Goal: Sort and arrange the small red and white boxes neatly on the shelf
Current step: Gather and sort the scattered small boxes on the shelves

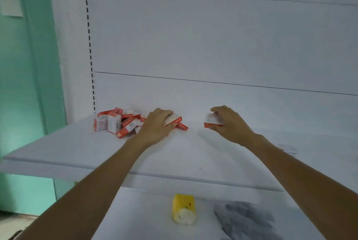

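- Head view: the shelf (81, 148) carries a loose pile of red and white boxes (120, 122) at its rear left corner. Some stand upright and others lie across one another.
- The left hand (155, 126) sits at the right edge of the pile. Its fingers are curled over the first box (175, 120) and grasp it; this box lies against its neighbours.
- The right hand (229, 123) holds the second box (213, 121), pinched between thumb below and fingers above, well apart from the pile. Whether this box touches the shelf cannot be told.
- Step in hand, as judged: boxes are being drawn from the pile to start a row to its right. No ordered row is visible yet, so the task is at an early stage.
- The next move calls for setting the second box square to the back panel (213, 45), then bringing the first box flush beside it, same face forward.
- The lower shelf (135, 220) holds a yellow bottle (184, 208) and a grey patch (244, 218). Neither belongs to the task.
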A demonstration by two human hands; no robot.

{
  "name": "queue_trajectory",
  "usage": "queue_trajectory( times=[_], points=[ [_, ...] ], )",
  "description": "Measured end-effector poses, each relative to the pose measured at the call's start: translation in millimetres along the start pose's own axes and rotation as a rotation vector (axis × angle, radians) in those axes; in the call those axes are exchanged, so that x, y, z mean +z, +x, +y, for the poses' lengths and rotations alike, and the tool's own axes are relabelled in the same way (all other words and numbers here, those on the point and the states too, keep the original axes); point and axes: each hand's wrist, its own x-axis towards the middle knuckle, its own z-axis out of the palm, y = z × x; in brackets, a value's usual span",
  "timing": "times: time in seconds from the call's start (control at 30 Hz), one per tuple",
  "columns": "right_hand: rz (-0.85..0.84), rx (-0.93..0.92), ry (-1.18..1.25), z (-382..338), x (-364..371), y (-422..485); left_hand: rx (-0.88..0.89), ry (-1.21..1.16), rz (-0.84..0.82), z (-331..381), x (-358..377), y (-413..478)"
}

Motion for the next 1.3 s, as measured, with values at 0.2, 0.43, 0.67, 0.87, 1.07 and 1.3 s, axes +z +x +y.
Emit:
queue_trajectory(
  times=[0.2, 0.43, 0.67, 0.87, 1.07, 1.3],
  points=[
    [-0.054, 0.153, -0.05, 91, -47, -50, 0.028, -0.021, -0.069, 53, 59, 13],
    [-0.087, 0.321, -0.032, 140, -76, -97, 0.083, -0.097, -0.164, 102, 101, 30],
    [-0.199, 0.278, 0.001, 154, -75, -108, 0.092, -0.193, -0.193, 131, 135, 33],
    [0.007, 0.344, 0.13, 189, -116, -116, 0.126, -0.208, -0.143, 181, 153, 44],
    [0.006, 0.391, -0.069, 275, -177, -154, 0.204, -0.253, -0.172, 271, 216, 46],
    [0.01, 0.438, -0.179, 369, -240, -204, 0.241, -0.294, -0.275, 358, 306, 42]
  ],
)
